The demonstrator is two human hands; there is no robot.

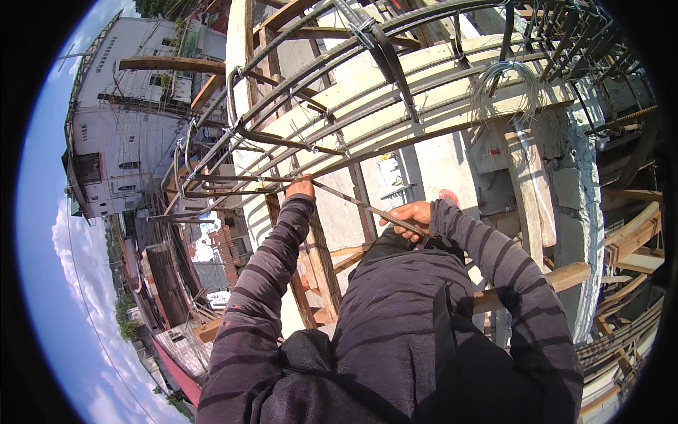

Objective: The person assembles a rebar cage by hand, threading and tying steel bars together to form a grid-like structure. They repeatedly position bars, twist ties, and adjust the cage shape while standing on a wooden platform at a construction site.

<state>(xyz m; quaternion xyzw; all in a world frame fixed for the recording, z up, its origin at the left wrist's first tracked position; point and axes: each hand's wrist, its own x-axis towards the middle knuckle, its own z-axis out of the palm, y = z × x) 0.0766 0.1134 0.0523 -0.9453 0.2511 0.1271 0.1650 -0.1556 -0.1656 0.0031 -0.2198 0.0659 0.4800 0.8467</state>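
The right hand (412, 218) grasps a steel bar (353, 201) slanting to the rebar cage's (387, 58) near edge. There the left hand (301, 187) curls, its exact grip hidden.

Right fingers (407, 213) gripping rod (347, 196); left fingers (301, 188) at far end, near rebar cage (387, 58).

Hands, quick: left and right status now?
Right hand: closed, holding a thin metal rod.
Left hand: at the rod's other end, by the rebar cage; its exact grip can't be told.
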